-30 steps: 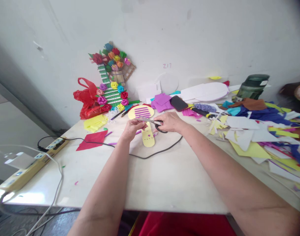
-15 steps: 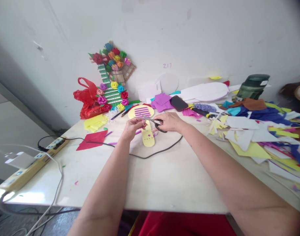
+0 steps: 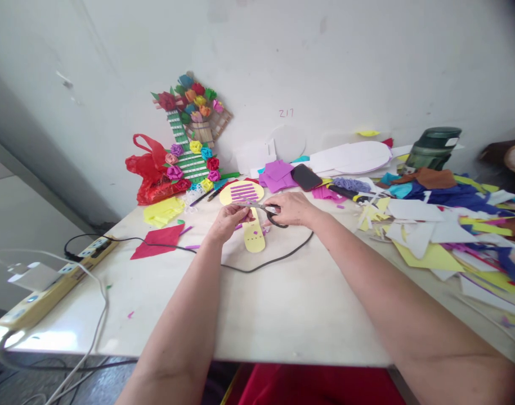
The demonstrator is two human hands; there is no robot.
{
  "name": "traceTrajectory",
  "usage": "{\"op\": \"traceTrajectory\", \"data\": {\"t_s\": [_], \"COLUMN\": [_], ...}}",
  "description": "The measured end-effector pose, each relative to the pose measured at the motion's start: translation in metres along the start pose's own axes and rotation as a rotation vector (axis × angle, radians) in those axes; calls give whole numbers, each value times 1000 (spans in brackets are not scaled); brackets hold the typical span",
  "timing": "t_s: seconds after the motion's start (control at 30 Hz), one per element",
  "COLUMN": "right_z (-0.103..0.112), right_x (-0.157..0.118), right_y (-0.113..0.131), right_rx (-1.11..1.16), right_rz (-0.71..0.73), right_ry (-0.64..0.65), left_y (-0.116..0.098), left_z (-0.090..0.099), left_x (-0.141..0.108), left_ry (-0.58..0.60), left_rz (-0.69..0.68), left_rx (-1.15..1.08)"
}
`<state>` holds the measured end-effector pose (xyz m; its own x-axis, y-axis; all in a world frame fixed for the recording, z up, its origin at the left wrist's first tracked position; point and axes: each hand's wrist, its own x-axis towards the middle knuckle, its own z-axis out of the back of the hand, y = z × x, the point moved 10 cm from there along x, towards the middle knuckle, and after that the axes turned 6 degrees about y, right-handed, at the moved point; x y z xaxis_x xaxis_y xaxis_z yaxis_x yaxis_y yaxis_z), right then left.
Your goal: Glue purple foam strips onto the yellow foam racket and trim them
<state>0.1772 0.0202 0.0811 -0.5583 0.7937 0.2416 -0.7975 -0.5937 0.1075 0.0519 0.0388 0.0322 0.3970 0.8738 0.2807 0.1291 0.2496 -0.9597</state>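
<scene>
My right hand (image 3: 293,209) is closed on the black handles of a pair of scissors (image 3: 259,206), whose blades point left over a yellow paper cutout (image 3: 254,241). The cutout has a rounded top with several purple strips across it and a narrow stem with small marks. My left hand (image 3: 229,221) is pinched beside the blade tips, left of the stem; what its fingers hold is too small to make out. Purple strips (image 3: 192,246) and a red paper piece (image 3: 158,241) lie to the left of it.
Paper flowers (image 3: 192,160) and a red bag (image 3: 145,169) stand at the back left. A power strip (image 3: 57,284) lies left, its black cable (image 3: 257,270) crossing near my hands. Paper scraps (image 3: 426,230), a dark phone (image 3: 306,177) and a green bottle (image 3: 432,149) are right.
My left hand's fingers have shifted slightly at the scissor blades. My right hand stays nearly where it was, still holding the scissors.
</scene>
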Motion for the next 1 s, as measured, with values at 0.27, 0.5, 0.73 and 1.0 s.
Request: {"op": "traceTrajectory", "data": {"t_s": [0.27, 0.5, 0.73, 1.0], "right_z": [0, -3, -5, -4], "right_x": [0, 1, 2, 1], "right_y": [3, -5, -4, -5], "right_rx": [-39, 2, 69, 154], "right_rz": [5, 2, 3, 3], "right_ry": [-10, -17, 16, 2], "left_y": [-1, -11, -15, -13], "left_z": [10, 11, -2, -5], "left_x": [-1, -2, -2, -2], "left_ry": [-103, -102, -1, 32], "left_rz": [-3, -47, -48, -41], "left_rx": [91, 305, 342, 328]}}
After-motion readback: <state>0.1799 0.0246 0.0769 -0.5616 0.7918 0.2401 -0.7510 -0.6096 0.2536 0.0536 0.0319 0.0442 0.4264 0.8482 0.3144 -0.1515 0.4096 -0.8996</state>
